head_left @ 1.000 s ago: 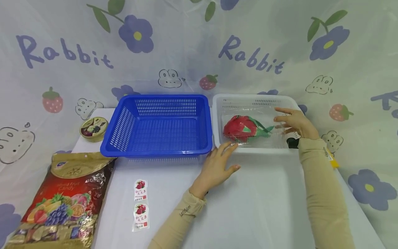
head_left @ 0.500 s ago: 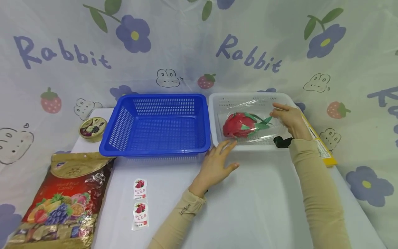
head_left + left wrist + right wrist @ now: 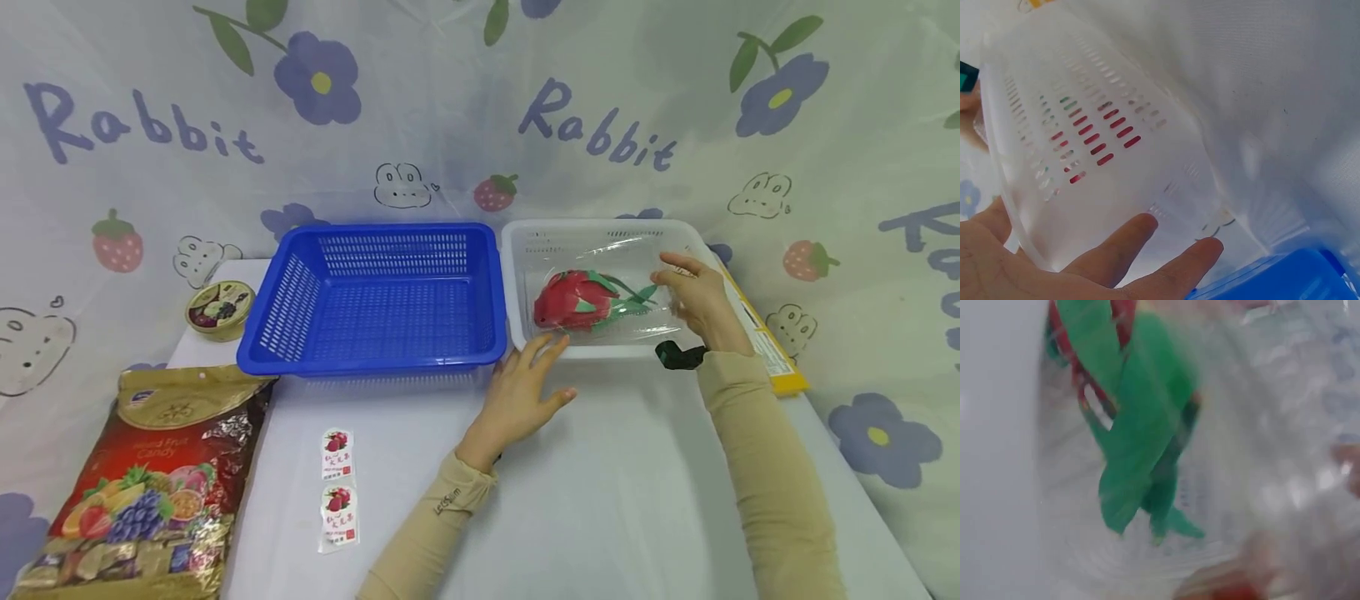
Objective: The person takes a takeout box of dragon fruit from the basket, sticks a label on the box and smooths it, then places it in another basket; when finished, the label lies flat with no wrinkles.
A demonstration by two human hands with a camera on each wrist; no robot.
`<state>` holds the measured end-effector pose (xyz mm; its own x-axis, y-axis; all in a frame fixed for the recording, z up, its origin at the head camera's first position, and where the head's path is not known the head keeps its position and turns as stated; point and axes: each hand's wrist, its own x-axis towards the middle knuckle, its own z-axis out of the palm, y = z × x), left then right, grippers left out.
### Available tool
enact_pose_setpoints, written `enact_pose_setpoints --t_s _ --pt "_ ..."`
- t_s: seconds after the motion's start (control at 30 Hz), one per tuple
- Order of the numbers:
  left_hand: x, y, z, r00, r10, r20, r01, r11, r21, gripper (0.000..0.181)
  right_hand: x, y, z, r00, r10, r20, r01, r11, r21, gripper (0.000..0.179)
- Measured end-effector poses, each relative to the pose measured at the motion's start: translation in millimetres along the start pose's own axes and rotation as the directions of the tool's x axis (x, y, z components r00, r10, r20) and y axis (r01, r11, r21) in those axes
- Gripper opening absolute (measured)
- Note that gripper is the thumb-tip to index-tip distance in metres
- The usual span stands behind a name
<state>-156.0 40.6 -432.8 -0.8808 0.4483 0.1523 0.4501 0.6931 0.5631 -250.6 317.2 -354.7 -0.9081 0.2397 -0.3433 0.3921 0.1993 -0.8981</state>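
Note:
A red dragon fruit [image 3: 573, 300] with green leaf tips lies in a clear plastic box [image 3: 637, 329] inside the white basket [image 3: 600, 352]. My right hand [image 3: 701, 300] is at the box's right end and pinches its clear plastic. The right wrist view shows the green tips [image 3: 1141, 437] through blurred plastic, fingertips [image 3: 1229, 584] at its edge. My left hand [image 3: 517, 404] lies at the white basket's front left corner with fingers spread and fairly straight. From the left wrist, red shows through the slots of the basket wall [image 3: 1110, 187].
A blue basket [image 3: 375, 367] stands directly left of the white one. Further left are a round tin [image 3: 221, 310] and a mixed fruit candy bag [image 3: 142, 475]. Two dragon fruit stickers [image 3: 339, 492] lie on the table. A yellow-edged package [image 3: 780, 367] sits behind my right forearm.
My right hand has moved slightly left and closed on the box's right end. The clear box and fruit have shifted and tilted a little. My left hand keeps its place.

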Motion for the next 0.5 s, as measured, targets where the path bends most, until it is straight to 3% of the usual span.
enact_pose_setpoints --t_s 0.1,0.27,0.37,0.5 --pt "-0.5 -0.6 -0.4 1.0 0.001 -0.001 -0.001 1.0 0.005 0.069 0.5 7 0 1.0 -0.022 -0.009 0.022 0.999 -0.026 0.054" --pt "-0.9 -0.4 -0.6 1.0 0.004 0.005 -0.004 1.0 0.016 0.069 -7.9 16 1 0.994 -0.059 -0.088 0.071 0.988 0.14 0.045" --pt "-0.7 0.5 -1.8 1.0 0.004 0.022 -0.005 1.0 0.012 0.069 -11.0 20 1 0.986 -0.106 -0.125 0.137 0.951 0.277 0.045" --pt "-0.5 1.0 -5.6 0.999 0.0 0.034 0.0 1.0 0.01 0.07 -14.6 18 2 0.969 -0.192 -0.153 0.239 0.877 0.417 0.044"
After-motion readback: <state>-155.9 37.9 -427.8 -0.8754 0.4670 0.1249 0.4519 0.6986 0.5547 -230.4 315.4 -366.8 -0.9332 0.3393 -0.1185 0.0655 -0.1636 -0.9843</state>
